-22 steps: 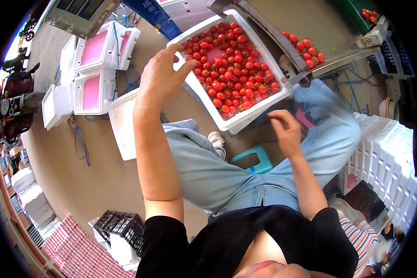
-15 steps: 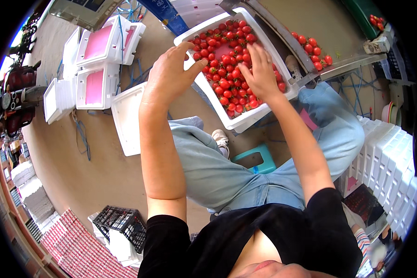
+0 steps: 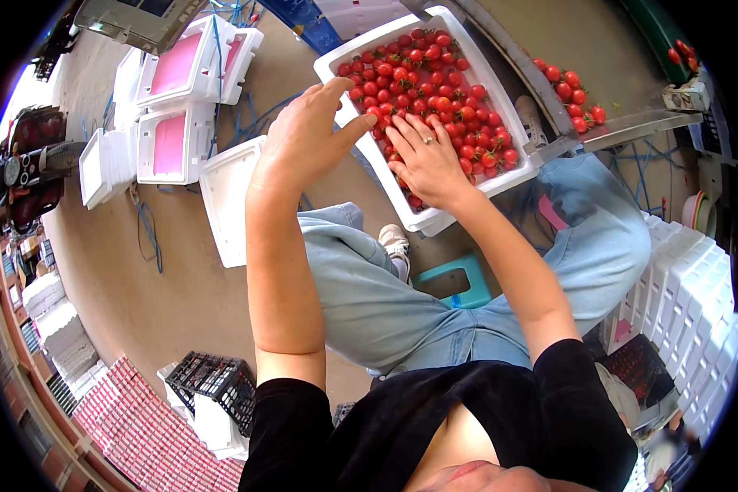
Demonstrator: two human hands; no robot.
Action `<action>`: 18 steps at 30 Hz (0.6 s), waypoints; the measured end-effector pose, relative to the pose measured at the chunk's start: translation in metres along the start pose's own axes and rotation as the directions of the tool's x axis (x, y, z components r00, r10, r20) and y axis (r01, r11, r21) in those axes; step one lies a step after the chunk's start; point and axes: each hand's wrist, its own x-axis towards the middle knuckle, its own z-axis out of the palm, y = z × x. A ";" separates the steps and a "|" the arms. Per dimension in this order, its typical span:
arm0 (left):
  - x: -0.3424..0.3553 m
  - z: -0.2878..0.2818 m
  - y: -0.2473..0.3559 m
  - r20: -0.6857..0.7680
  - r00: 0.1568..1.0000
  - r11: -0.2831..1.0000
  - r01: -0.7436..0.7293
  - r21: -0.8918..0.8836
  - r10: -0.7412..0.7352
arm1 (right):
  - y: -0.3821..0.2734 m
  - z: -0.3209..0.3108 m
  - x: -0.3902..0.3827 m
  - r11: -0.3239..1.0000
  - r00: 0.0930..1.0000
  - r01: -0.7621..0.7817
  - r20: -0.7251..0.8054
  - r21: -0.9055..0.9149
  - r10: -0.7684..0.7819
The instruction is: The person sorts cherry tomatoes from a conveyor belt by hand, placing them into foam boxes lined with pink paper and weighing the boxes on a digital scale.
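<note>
A white foam box [image 3: 330,61] full of red cherry tomatoes [image 3: 441,78] sits above my knees, tilted in view. My left hand [image 3: 312,135] is at its left rim, thumb apart from the curved fingers and reaching over the tomatoes; whether it touches the rim I cannot tell. My right hand [image 3: 426,164] lies palm down on the tomatoes in the lower left of the box, fingers spread, a ring on one. Right of the box, a loose cluster of tomatoes [image 3: 572,98] rests on a metal chute [image 3: 607,57].
White boxes with pink linings [image 3: 172,139] stand left, beside a white lid [image 3: 230,201]. A teal stool [image 3: 467,283] is between my legs. Black crates [image 3: 209,381], stacked white foam boxes [image 3: 681,295], blue straps [image 3: 148,238] and a metal scale housing [image 3: 131,25] surround me. A blurred co-worker [image 3: 672,451] is lower right.
My right hand has risen from beside my knee onto the tomatoes and moved toward the box's lower left. My left hand has shifted slightly right along with the view.
</note>
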 end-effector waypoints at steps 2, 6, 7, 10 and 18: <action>0.000 0.001 0.001 0.012 1.000 1.000 0.001 0.001 -0.001 | -0.005 -0.014 -0.016 0.996 0.999 -0.032 0.008 0.081 0.031; 0.001 0.000 0.001 0.042 0.999 1.000 0.024 -0.005 -0.024 | -0.013 -0.033 -0.040 0.979 0.999 0.017 0.038 0.204 -0.026; 0.001 0.000 0.000 0.047 0.998 1.000 0.031 0.000 -0.031 | -0.010 -0.032 -0.045 0.972 0.995 0.051 0.073 0.228 -0.069; 0.003 0.000 0.002 0.072 0.997 1.000 0.022 0.013 -0.022 | 0.000 -0.033 -0.040 0.976 0.995 0.072 0.051 0.207 -0.084; 0.007 -0.002 0.002 0.160 0.987 1.000 0.017 0.015 -0.020 | 0.049 -0.032 -0.020 0.986 0.999 0.035 -0.033 0.163 -0.030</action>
